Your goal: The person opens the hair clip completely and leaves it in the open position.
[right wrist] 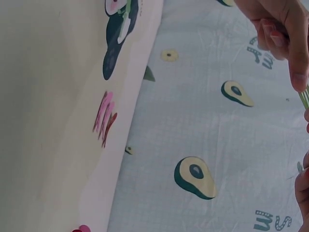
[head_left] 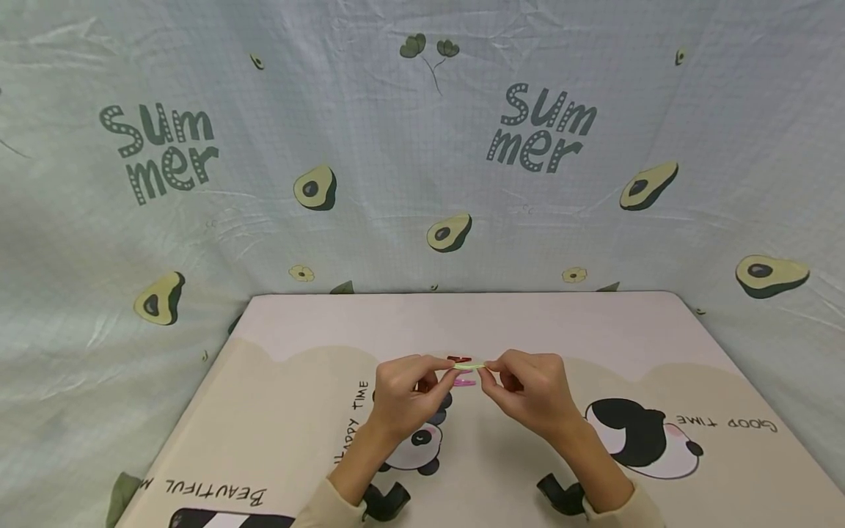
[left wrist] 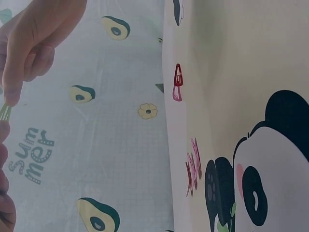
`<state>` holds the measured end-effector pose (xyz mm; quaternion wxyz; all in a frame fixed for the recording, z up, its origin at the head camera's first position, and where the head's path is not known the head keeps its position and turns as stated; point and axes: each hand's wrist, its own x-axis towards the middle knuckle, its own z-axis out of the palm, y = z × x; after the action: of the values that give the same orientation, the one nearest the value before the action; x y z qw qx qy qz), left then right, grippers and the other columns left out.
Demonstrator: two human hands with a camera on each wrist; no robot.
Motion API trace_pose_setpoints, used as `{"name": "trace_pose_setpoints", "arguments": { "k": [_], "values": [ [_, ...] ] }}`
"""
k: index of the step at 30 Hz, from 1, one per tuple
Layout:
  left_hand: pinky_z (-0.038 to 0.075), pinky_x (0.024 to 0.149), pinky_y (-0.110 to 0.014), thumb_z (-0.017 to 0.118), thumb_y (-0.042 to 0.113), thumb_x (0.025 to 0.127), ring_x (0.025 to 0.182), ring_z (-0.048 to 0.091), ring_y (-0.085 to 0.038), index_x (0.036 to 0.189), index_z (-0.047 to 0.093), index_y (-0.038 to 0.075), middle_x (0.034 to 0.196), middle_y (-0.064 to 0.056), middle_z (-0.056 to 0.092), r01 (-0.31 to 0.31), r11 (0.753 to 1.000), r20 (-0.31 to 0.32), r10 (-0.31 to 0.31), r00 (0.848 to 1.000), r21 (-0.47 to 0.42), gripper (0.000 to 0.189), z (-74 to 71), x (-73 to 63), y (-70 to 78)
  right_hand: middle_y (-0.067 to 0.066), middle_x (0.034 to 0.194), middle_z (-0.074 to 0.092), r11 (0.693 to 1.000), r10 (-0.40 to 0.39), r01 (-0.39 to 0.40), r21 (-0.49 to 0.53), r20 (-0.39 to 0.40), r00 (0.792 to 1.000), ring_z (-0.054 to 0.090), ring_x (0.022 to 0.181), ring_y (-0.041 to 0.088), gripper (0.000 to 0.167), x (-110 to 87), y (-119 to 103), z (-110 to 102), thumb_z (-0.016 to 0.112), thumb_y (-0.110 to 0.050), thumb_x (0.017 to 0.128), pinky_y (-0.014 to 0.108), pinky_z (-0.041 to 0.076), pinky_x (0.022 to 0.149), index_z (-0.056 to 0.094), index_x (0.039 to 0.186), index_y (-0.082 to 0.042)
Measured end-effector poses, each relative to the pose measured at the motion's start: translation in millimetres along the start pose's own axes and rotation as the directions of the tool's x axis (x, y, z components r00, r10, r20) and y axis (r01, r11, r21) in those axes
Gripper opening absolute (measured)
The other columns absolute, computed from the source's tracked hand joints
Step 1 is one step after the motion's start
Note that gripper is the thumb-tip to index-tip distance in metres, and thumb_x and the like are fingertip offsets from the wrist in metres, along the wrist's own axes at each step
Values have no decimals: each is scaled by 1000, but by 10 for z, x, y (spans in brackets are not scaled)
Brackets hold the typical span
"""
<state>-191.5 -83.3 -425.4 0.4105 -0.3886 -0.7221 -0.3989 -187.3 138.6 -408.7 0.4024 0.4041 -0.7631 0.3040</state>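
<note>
A thin light-green hair clip (head_left: 470, 366) stretches between the two hands above the table. My left hand (head_left: 411, 392) pinches its left end between thumb and forefinger. At the other end, my right hand (head_left: 531, 389) pinches it in the same way. The left wrist view shows the green clip edge-on at the left border, with slim prongs. Beyond the hands lie a red hair clip (left wrist: 178, 75) and a pink hair clip (left wrist: 177, 93), end to end. Several pink and red hair clips (left wrist: 194, 166) form a separate cluster, partly hidden by the fingers in the head view.
The table (head_left: 297, 425) has a cream top printed with pandas and lettering. A pale cloth (head_left: 396, 147) with avocado prints hangs behind its far edge and at the sides. Black bent pieces (head_left: 388, 502) sit beside both wrists.
</note>
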Motion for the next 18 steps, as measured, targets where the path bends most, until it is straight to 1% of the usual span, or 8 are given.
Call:
{"name": "trace_pose_setpoints", "arguments": {
  "k": [4,7,11,18],
  "values": [
    [39,45,-12,86,0,75,45,45,-5,87,77,5,53,2,58,4,1000,-2,-4,1000,-5,16,2,-2,5,-5,53,52,1000,4,-4,11,-5,1000,37,46,2,30,0,-3,1,60,-26,99,8,33,46,68,77,-7],
    [39,47,-9,86,1,76,45,45,-6,88,77,5,53,1,59,8,1000,-6,-8,1000,-10,15,5,-5,10,-5,53,51,1000,0,1,16,-11,1000,36,46,2,30,-6,-5,5,60,-26,99,8,32,46,68,77,-8],
    [40,48,-8,86,3,77,45,46,-6,87,78,4,54,1,60,13,1000,-13,-13,1000,-15,13,10,-6,9,-4,53,51,1000,-10,10,21,-18,1000,37,45,2,30,-9,-2,12,60,-26,99,8,33,46,68,76,-8],
    [41,49,-7,85,5,79,45,47,-6,88,78,4,55,1,61,24,1000,-15,-25,1000,-20,12,9,-6,19,-4,53,51,999,7,-7,33,-5,1000,36,46,2,32,-12,-1,11,60,-28,100,8,33,46,68,77,-8]
  ]
}}
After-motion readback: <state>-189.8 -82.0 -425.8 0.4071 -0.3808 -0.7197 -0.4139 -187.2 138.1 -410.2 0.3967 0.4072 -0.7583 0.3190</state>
